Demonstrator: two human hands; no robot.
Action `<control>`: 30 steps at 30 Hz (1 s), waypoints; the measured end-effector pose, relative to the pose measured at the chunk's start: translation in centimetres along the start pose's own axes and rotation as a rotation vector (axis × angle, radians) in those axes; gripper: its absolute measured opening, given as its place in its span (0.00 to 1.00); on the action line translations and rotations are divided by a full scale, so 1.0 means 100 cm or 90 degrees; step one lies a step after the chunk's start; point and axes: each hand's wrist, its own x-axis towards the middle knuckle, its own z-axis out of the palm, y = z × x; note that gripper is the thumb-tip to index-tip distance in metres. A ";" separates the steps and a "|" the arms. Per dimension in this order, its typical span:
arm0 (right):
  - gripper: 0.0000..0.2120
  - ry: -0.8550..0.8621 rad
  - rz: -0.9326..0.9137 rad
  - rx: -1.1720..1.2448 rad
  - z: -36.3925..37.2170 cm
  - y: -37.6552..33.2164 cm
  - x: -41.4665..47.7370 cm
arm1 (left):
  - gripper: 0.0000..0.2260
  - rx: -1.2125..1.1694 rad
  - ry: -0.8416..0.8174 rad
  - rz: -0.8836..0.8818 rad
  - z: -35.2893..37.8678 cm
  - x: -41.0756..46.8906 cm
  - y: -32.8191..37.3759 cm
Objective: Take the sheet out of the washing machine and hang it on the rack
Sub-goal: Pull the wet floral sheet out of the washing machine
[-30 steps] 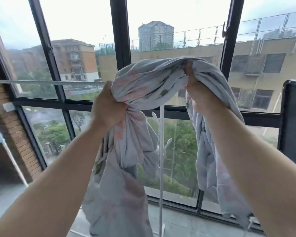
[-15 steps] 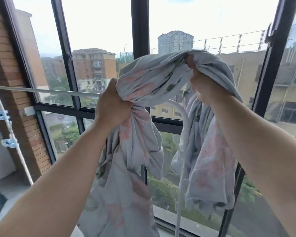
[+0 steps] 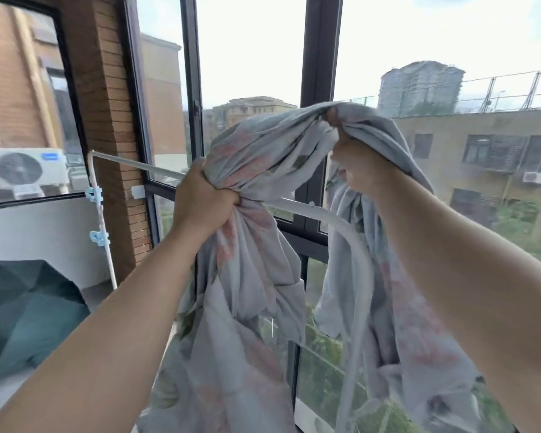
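A pale grey sheet (image 3: pixel 263 151) with faded pink flowers is bunched up between both hands, held above the white rack's top bar (image 3: pixel 144 168). My left hand (image 3: pixel 203 201) grips a gathered bunch of it right at the bar. Higher and to the right, my right hand (image 3: pixel 359 167) grips another fold. Two long tails of cloth hang down, one on each side of the rack's curved right corner (image 3: pixel 356 242). The washing machine is out of view.
The rack stands against dark-framed windows (image 3: pixel 320 57). Its left post (image 3: pixel 102 226) carries two light blue clips (image 3: pixel 94 195). A brick pillar (image 3: pixel 113 120) rises at the left, and a dark teal object (image 3: pixel 25 314) lies low at the left.
The view has swung left, bringing the rack's whole top bar and left post into sight. Both hands keep their hold, and the sheet now straddles the rack's right corner.
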 end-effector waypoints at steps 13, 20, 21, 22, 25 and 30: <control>0.22 -0.603 0.380 0.223 0.110 0.112 -0.036 | 0.17 -0.075 -0.080 -0.087 0.031 -0.028 -0.054; 0.23 -0.611 0.351 -0.019 0.079 0.112 -0.031 | 0.16 -0.132 -0.160 -0.037 0.032 -0.033 -0.060; 0.22 -0.601 0.336 -0.030 0.073 0.112 -0.031 | 0.15 -0.130 -0.150 -0.025 0.031 -0.034 -0.060; 0.21 -0.566 0.324 -0.015 0.067 0.114 -0.031 | 0.15 -0.129 -0.130 -0.009 0.032 -0.035 -0.061; 0.20 -0.426 0.364 0.061 0.054 0.114 -0.043 | 0.33 -0.092 -0.070 -0.018 0.035 -0.040 -0.067; 0.16 -0.119 0.335 0.178 0.042 0.115 -0.091 | 0.48 -0.046 -0.025 0.075 0.042 -0.048 -0.071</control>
